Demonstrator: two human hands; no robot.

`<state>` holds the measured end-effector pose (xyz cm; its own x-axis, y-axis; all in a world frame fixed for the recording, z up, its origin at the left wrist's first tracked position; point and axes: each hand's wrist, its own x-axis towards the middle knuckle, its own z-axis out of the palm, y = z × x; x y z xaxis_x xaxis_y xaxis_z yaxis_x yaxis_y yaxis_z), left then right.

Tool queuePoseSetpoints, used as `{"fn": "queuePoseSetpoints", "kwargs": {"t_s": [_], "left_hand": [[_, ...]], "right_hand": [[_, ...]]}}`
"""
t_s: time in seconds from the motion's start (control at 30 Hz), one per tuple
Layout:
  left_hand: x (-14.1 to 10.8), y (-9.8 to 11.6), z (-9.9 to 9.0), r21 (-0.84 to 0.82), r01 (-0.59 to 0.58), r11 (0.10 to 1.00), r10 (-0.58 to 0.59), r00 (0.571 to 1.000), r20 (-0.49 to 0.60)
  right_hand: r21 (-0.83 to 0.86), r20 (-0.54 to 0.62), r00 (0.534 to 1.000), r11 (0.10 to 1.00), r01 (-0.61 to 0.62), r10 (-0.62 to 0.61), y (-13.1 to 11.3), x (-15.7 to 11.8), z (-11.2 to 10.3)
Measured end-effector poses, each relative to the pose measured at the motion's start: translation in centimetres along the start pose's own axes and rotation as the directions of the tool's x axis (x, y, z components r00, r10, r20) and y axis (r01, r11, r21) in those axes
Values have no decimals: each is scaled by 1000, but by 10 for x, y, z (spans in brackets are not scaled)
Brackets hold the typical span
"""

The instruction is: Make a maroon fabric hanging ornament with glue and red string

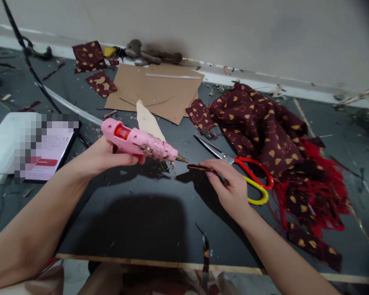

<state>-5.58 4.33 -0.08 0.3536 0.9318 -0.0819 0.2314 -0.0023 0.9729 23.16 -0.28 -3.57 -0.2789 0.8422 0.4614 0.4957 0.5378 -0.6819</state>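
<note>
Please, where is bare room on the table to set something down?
Nearly bare, lightly specked table runs from under the glue gun to the front edge, left of the thin strip. The right is crowded with patterned cloth, red threads and scissors; cardboard covers part of the back.

A plain, pale grey wall rose behind a dark grey tabletop, with a white strip running along its foot. Pale wooden edging trimmed the table's near side; a broad, soft-edged shadow darkened the surface.
</note>
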Motion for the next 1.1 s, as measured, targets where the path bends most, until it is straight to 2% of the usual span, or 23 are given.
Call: {"fn": "queuePoseSetpoints", "kwargs": {"t_s": [0.27, 0.4, 0.73, 1.1], "left_hand": [[4, 0, 11, 139, 70, 988, -69, 998, -16], [3, 0, 14, 173, 41, 984, -31, 998, -55], [1, -3, 18, 188, -24, 982, 37, 997, -65], [-1, 0, 21, 168, -3, 986, 11, 999, -49]], "right_hand": [[0, 26, 1000, 1000, 13, -13, -2, 0, 0], [7, 54, 998, 999, 31, -31, -4, -2, 1], [-41, 104, 991, 995, 86, -81, -5, -5, 3], [-37, 129, 981, 988, 151, -145, -6, -7, 4]]}}
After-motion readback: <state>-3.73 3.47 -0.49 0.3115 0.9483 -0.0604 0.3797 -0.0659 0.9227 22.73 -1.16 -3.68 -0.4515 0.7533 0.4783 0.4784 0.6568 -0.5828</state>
